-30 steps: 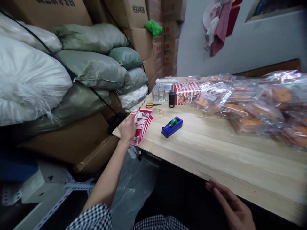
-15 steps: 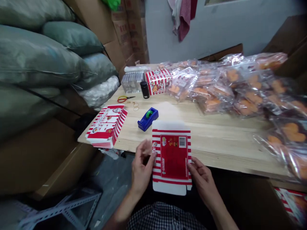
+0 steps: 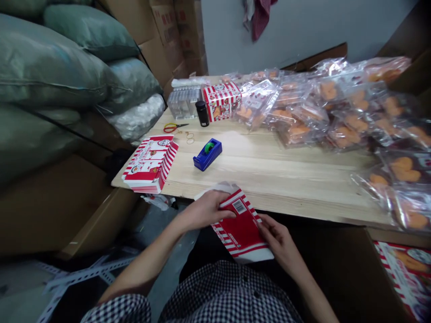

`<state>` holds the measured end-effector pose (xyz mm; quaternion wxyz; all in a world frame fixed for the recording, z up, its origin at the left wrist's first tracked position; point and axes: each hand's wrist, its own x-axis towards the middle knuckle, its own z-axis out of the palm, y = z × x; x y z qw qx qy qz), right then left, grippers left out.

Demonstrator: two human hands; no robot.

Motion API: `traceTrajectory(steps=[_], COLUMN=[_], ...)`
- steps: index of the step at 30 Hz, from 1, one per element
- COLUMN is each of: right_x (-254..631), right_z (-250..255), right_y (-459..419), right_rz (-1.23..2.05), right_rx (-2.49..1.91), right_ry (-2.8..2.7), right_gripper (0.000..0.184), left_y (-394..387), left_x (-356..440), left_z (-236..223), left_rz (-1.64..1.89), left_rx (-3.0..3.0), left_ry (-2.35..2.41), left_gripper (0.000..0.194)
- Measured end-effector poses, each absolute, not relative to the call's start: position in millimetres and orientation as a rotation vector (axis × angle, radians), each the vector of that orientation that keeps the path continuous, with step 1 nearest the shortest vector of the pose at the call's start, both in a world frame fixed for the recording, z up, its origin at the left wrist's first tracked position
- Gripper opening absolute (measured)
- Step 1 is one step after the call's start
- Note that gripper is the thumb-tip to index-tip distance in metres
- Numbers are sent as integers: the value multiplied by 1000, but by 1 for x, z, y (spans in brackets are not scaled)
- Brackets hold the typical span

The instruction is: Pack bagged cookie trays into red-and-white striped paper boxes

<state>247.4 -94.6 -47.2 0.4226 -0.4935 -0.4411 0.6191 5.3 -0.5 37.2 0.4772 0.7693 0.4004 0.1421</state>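
A flat red-and-white striped carton [image 3: 243,226] with a barcode is tilted in front of my body, at the table's front edge. My left hand [image 3: 213,208] is closed over its upper left part, thumb lying across the printed face. Along the right edge, my right hand [image 3: 274,233] pinches the carton between thumb and fingers. Beyond it on the table stands a blue tape dispenser [image 3: 208,154] with a green roll. To the left lies a stack of flat striped cartons [image 3: 148,163].
Scissors [image 3: 175,127], a black bottle [image 3: 202,114], clear plastic cases [image 3: 183,103] and an assembled striped box [image 3: 222,101] stand at the back. Bagged orange items [image 3: 345,132] are heaped along the right. Stuffed sacks [image 3: 50,67] pile up on the left; an open carton [image 3: 400,273] sits lower right.
My left hand left the carton stack, and both hands came to hold one flat carton before me. Since then the carton has turned and lowered, with my left hand shifting over its top.
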Motion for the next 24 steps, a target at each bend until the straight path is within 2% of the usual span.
traceTrajectory(steps=[4,7,9,12,14,16,19,22,24], right_x=[252,248,240,221,208,199,194,202,212], right_z=[-37,-35,-39,-53,-63,-69,-67,-51,-39], right_y=[-93,-96,-102,-109,-111,-111,-106,-97,-91], right_rz=[1628,1587,1453,1041,732,514,397,533,724], right_rx=[-1200,-1221,-1269,-1499,-1652,-1714,-1712,-1668,-1611], right_ry=[-1206,-1288,-1413,-1702,-1850,-1920,-1915,-1803,-1629], right_gripper=[39,46,67,126,149,149,128,111,106], left_y=[15,24,27,29,30,31,32,23,6], left_x=[2,5,10,22,32,42,54,54,50], left_z=[43,40,35,22,13,9,16,40,54], left_rz=[84,22,79,128,118,104,92,283,660], left_rx=[1502,1368,1283,1149,1064,1005,1137,1683,2029], left_ry=[702,772,850,893,892,884,868,956,1087], left_gripper=[21,21,22,21,19,18,22,28,25])
